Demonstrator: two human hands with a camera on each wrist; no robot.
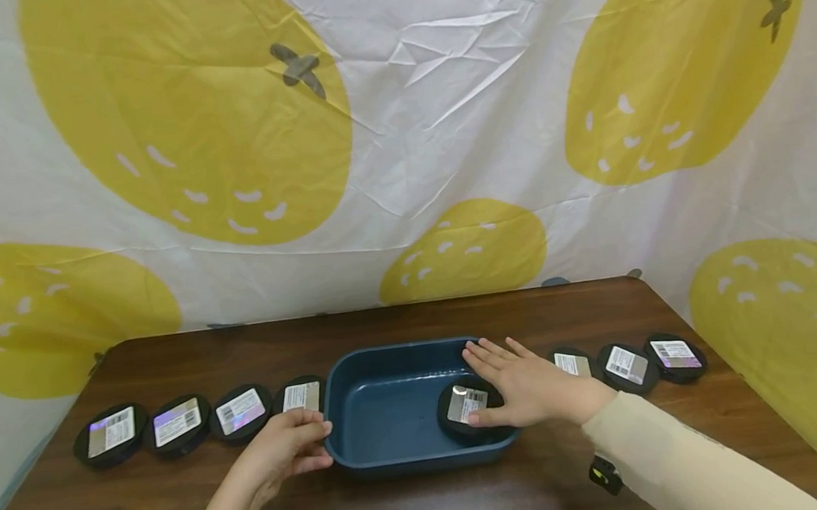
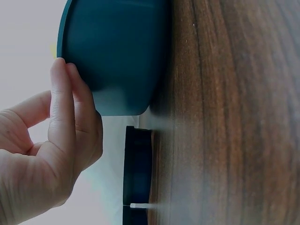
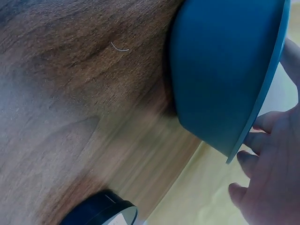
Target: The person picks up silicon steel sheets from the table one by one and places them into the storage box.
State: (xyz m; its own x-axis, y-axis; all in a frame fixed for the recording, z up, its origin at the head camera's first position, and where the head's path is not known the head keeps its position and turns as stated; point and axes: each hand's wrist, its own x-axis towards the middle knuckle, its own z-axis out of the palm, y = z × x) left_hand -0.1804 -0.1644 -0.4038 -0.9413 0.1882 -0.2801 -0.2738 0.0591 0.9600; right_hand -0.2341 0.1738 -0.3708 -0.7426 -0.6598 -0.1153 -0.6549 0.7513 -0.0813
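Note:
A dark blue rectangular tub (image 1: pixel 386 461) stands on the table. My left hand (image 1: pixel 290 445) pinches its left rim; in the left wrist view the fingertips (image 2: pixel 59 65) meet the tub wall (image 2: pixel 117 51) at the rim. Inside, at the right end, lies a flat round black case (image 1: pixel 454 428) with a silver barcode label. My right hand (image 1: pixel 522 384) is spread over the tub's right rim, fingers straight, thumb over the case's label. From the right wrist, the fingers (image 3: pixel 251 164) show beside the rim of the tub (image 3: pixel 220 70); the case inside is hidden there.
Several similar black cases (image 1: pixel 178 425) lie in a row left of the tub, the nearest (image 1: pixel 301 394) close against it. Three more (image 1: pixel 626 366) lie to the right, behind the right forearm. The wooden table (image 1: pixel 246 351) ends at a patterned curtain (image 1: pixel 451 268).

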